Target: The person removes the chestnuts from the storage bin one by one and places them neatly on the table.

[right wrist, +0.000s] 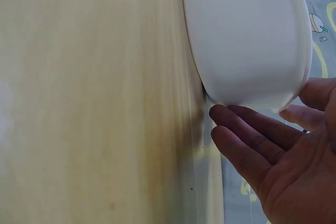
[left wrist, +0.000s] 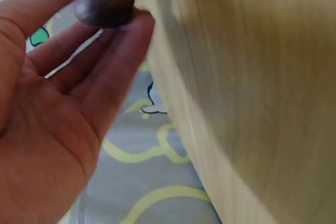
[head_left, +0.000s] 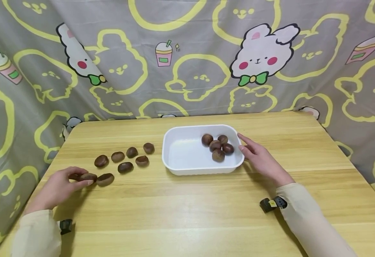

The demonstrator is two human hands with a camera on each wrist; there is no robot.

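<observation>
My left hand (head_left: 57, 187) pinches a brown chestnut (left wrist: 111, 1) between thumb and fingers, at the left of the table. Right beside that chestnut in the head view lies another chestnut (head_left: 105, 179). My right hand (head_left: 264, 162) is at the right end of a white plastic tray (head_left: 187, 170), its extended fingertips (right wrist: 218, 113) against the tray's outer wall. Several chestnuts (head_left: 218, 155) are grouped in the right half of the tray.
Several more chestnuts (head_left: 125, 167) lie loose on the wooden table (head_left: 187, 214) left of the tray. A patterned grey curtain (head_left: 200, 46) hangs behind the table and along its sides. Each wrist carries a small black camera (head_left: 267, 205).
</observation>
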